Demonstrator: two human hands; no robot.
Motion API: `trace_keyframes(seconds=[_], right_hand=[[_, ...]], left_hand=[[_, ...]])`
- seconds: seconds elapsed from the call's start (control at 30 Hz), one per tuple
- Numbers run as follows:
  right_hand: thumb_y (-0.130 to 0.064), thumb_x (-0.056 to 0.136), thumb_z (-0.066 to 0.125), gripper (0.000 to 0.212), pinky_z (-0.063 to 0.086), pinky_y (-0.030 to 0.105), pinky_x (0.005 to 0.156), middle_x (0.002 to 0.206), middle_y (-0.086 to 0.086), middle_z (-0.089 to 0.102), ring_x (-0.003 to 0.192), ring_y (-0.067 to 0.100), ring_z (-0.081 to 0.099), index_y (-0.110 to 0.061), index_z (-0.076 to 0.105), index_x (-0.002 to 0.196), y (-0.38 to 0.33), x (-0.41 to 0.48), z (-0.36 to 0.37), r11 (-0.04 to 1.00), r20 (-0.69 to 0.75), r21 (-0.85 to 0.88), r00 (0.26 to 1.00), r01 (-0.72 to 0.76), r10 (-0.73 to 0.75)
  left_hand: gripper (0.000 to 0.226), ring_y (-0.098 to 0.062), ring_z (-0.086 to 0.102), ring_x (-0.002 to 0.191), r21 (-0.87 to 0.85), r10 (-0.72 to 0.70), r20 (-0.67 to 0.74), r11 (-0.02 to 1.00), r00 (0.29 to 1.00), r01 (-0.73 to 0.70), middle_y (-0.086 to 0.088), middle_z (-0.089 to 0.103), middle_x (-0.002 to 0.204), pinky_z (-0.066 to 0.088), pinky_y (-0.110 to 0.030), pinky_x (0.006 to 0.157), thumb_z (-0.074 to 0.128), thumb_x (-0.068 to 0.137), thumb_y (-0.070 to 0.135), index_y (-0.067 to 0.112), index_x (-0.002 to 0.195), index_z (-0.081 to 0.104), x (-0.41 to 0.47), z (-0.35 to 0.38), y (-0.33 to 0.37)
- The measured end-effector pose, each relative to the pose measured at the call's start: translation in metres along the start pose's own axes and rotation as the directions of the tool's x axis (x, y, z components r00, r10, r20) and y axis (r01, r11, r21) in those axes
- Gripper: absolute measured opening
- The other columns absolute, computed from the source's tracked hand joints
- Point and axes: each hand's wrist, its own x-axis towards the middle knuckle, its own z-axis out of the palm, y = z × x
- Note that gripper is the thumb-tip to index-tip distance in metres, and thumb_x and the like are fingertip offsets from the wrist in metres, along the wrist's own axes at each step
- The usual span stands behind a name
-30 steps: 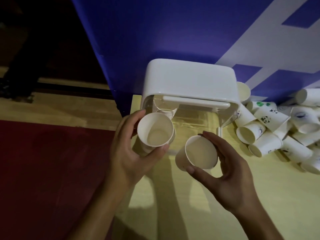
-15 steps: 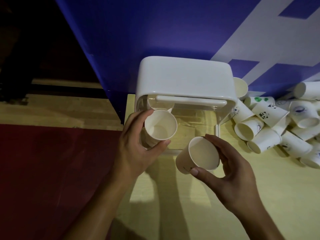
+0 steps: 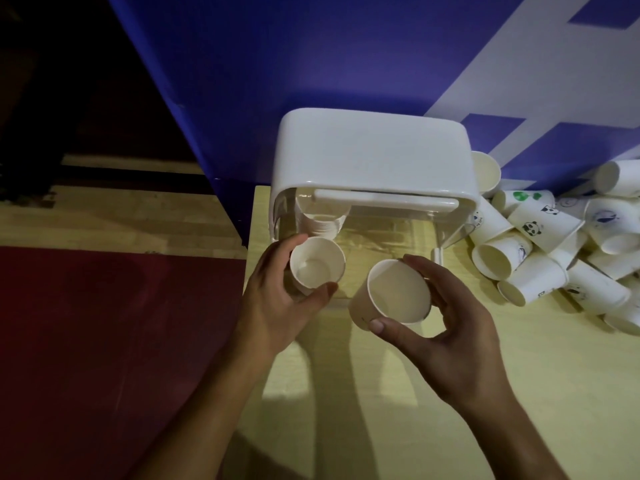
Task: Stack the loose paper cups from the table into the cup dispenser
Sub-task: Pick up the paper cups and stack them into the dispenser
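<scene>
Overhead, from the left: a dark red floor covering [image 3: 104, 341] runs up to the edge of the pale table [image 3: 519, 375]. There a person's left hand [image 3: 273, 306] grips a paper cup [image 3: 317, 266] mouth up, thumb on the near wall and fingers curled round the far side. That cup sits just in front of the white-topped cup dispenser [image 3: 374, 157], which stands against a blue-and-white panel [image 3: 346, 64]. A nested stack [image 3: 322, 220] shows through the dispenser's clear front, at its left end.

To the right, the right hand [image 3: 457, 341] is wrapped round a second cup [image 3: 398, 292], tilted with its mouth toward the camera. The two cups are near each other but apart. Farther right, the loose cups [image 3: 540, 237] lie in a jumble on their sides, some printed with pandas, and one is wedged by the dispenser's right corner.

The cups look very light and thin-walled, so they should crush under a hard squeeze. A gentle hold round the middle of the wall, below the stiffer rolled rim, seems the safest way to take them. The smooth tapered sides should nest easily, but they may jam if a cup goes in crooked.

The likely obstacles are the overhanging lid and the white bar [image 3: 384, 199] across the front, both directly above the stack. Whether the clear front is open cannot be told. The pile lies well clear of both hands.
</scene>
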Motion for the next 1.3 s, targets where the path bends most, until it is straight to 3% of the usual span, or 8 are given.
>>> trace_keyframes(seconds=[0.3, 0.43, 0.6, 0.67, 0.77, 1.03, 1.13, 1.3], right_hand=[[-0.053, 0.069, 0.09, 0.078, 0.056, 0.042, 0.094, 0.13, -0.011, 0.067, 0.119, 0.016, 0.065, -0.022, 0.061, 0.134, -0.028, 0.026, 0.025, 0.987, -0.156, 0.001, 0.975, 0.163, -0.161], [-0.054, 0.069, 0.091, 0.08, 0.051, 0.025, 0.096, 0.128, -0.011, 0.066, 0.119, 0.006, 0.063, -0.019, 0.061, 0.135, -0.032, 0.03, 0.043, 0.979, -0.12, -0.049, 0.972, 0.199, -0.203], [-0.05, 0.069, 0.093, 0.085, 0.042, 0.012, 0.097, 0.131, -0.009, 0.065, 0.12, 0.003, 0.059, -0.014, 0.06, 0.137, -0.019, 0.032, 0.068, 0.974, -0.033, -0.099, 0.978, 0.202, -0.206], [-0.05, 0.069, 0.093, 0.086, 0.042, 0.012, 0.097, 0.131, -0.007, 0.065, 0.119, 0.005, 0.06, -0.012, 0.059, 0.139, -0.013, 0.033, 0.074, 0.969, -0.022, -0.122, 0.975, 0.215, -0.22], [-0.049, 0.07, 0.094, 0.085, 0.044, 0.012, 0.095, 0.13, -0.009, 0.064, 0.118, 0.004, 0.059, -0.014, 0.059, 0.138, -0.005, 0.035, 0.08, 0.968, -0.018, -0.133, 0.976, 0.213, -0.217], [-0.05, 0.08, 0.086, 0.081, 0.035, 0.005, 0.102, 0.14, -0.007, 0.062, 0.127, -0.015, 0.046, -0.013, 0.056, 0.146, 0.016, 0.032, 0.086, 0.972, 0.047, -0.172, 0.987, 0.157, -0.151], [-0.045, 0.084, 0.085, 0.078, 0.039, 0.011, 0.105, 0.142, -0.007, 0.061, 0.132, 0.0, 0.053, -0.018, 0.053, 0.149, 0.022, 0.032, 0.088, 0.98, 0.064, -0.147, 0.99, 0.131, -0.122], [-0.05, 0.082, 0.085, 0.083, 0.045, 0.02, 0.109, 0.146, -0.01, 0.058, 0.133, -0.001, 0.052, -0.023, 0.05, 0.152, 0.018, 0.035, 0.086, 0.987, 0.071, -0.129, 0.993, 0.098, -0.089]], left_hand=[[0.07, -0.009, 0.059, 0.129, -0.091, -0.016, 0.088, 0.996, 0.996, 0.024, 0.01, 0.058, 0.143, 0.057, -0.04, 0.098, 0.076, 0.089, 0.039, 0.033, 0.151, 0.043, -0.005, -0.01, -0.003], [0.05, -0.003, 0.06, 0.127, -0.293, -0.023, -0.083, 0.956, 0.996, -0.002, 0.007, 0.065, 0.137, 0.049, -0.017, 0.098, 0.056, 0.094, 0.034, 0.019, 0.141, 0.059, -0.013, -0.022, 0.013], [0.041, -0.012, 0.065, 0.123, -0.332, -0.013, -0.151, 0.943, 0.988, -0.038, 0.007, 0.071, 0.128, 0.051, -0.024, 0.096, 0.046, 0.104, 0.038, 0.018, 0.133, 0.066, -0.01, -0.029, 0.034], [0.032, 0.001, 0.066, 0.113, -0.318, -0.027, -0.125, 0.948, 0.992, -0.015, 0.008, 0.071, 0.123, 0.05, -0.01, 0.083, 0.049, 0.108, 0.027, 0.015, 0.132, 0.067, -0.008, -0.028, 0.039], [0.03, 0.001, 0.07, 0.101, -0.298, -0.064, -0.072, 0.954, 0.995, 0.04, 0.007, 0.073, 0.119, 0.054, -0.012, 0.073, 0.053, 0.107, 0.017, 0.017, 0.134, 0.067, -0.005, -0.024, 0.038], [0.032, -0.006, 0.073, 0.101, -0.132, -0.123, -0.026, 0.984, 0.992, 0.119, 0.014, 0.074, 0.121, 0.061, -0.035, 0.087, 0.056, 0.105, 0.021, 0.031, 0.133, 0.068, -0.001, -0.016, 0.018], [0.034, -0.007, 0.073, 0.101, -0.123, -0.143, -0.008, 0.982, 0.99, 0.141, 0.013, 0.074, 0.119, 0.06, -0.025, 0.085, 0.055, 0.106, 0.022, 0.032, 0.136, 0.067, 0.0, -0.015, 0.015], [0.033, 0.005, 0.07, 0.098, -0.138, -0.152, -0.014, 0.979, 0.988, 0.148, 0.013, 0.074, 0.118, 0.056, -0.014, 0.08, 0.056, 0.106, 0.025, 0.032, 0.136, 0.067, 0.002, -0.014, 0.022]])
